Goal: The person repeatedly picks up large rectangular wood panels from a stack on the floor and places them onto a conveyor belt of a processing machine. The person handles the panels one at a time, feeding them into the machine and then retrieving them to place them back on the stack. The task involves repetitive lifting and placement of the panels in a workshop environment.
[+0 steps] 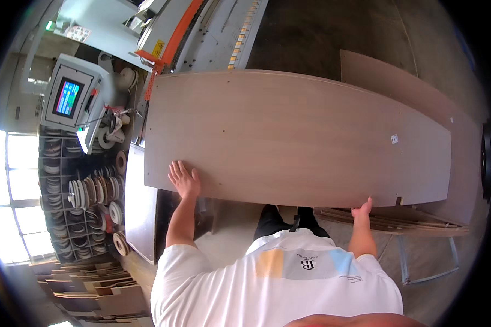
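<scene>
A long light-brown wooden panel lies flat in front of me, with several small holes, a white sticker and a notch in its near edge. My left hand rests on top of it near the left end, fingers spread and palm down. At the near edge toward the right, my right hand grips the panel. Its thumb points up at the edge, while the other fingers are mostly hidden beneath. The panel's left part reaches over the bed of a machine with an orange guard.
A control console with a lit screen stands at the left, beside a rack of edge-banding rolls. Beneath and beyond the panel's right end are more boards on a metal frame. Board stacks lie at the lower left.
</scene>
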A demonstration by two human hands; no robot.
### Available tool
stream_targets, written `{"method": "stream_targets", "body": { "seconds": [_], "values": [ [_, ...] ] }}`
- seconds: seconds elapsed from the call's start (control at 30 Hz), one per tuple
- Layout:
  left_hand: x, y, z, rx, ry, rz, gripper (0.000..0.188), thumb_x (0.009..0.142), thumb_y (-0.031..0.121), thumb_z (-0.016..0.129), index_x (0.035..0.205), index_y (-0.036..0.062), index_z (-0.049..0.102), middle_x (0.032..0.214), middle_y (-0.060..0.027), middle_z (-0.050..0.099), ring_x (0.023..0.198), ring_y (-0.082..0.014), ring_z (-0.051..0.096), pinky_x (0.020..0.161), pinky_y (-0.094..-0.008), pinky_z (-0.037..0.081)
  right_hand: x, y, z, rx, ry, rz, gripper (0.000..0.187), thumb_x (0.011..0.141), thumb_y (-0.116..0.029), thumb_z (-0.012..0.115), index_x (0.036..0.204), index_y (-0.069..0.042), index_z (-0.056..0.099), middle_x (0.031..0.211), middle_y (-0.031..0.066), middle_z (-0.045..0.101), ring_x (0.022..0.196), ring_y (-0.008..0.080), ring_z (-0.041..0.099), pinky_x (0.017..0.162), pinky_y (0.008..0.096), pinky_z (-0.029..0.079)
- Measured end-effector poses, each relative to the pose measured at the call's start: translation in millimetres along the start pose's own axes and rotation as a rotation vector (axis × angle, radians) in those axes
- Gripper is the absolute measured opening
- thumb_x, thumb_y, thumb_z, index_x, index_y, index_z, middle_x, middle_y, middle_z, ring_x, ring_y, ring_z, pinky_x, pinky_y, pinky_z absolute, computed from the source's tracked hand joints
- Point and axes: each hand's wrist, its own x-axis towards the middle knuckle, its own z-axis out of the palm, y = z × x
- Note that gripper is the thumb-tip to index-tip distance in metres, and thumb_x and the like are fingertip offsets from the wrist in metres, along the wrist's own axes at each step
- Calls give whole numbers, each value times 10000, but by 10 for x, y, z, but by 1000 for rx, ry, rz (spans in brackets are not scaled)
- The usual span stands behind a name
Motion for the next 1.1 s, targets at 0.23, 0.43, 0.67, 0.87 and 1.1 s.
{"method": "stream_targets", "body": {
  "seconds": [0.23,0.43,0.67,0.87,1.1],
  "values": [
    [155,-135,-99,-44,28,54,683,953,404,530,1514,60,349,1613,-165,256,1519,-320,171,1238,-503,96,-397,-17,14,-45,10,17,548,977,-488,351,1360,-129,512,1340,62,589,1178,296,579,875,500,529],
    [232,-361,-45,-114,30,92,658,945,385,541,1509,92,368,1606,-137,289,1506,-303,215,1232,-493,129,-1178,98,55,-45,120,28,593,973,-502,295,1370,-121,515,1370,69,576,1199,309,578,918,520,523],
    [421,-583,45,-259,72,124,563,939,304,563,1461,124,451,1549,-117,397,1470,-300,301,1218,-490,191,-1865,171,-92,-71,15,28,600,973,-500,260,1375,-141,523,1368,53,581,1191,296,589,920,499,521],
    [620,-886,199,-319,37,89,541,939,295,552,1453,147,468,1557,-73,400,1467,-275,314,1222,-473,188,-2247,287,-417,-103,-221,49,651,963,-553,300,1389,-108,510,1400,90,549,1290,275,493,1045,468,428],
    [907,-1344,359,-301,89,5,496,940,305,556,1418,185,501,1532,-41,435,1447,-255,350,1204,-502,210,-2582,678,-603,-94,-173,5,660,969,-582,332,1389,-103,505,1399,92,541,1318,264,458,1072,453,396]
  ]
}}
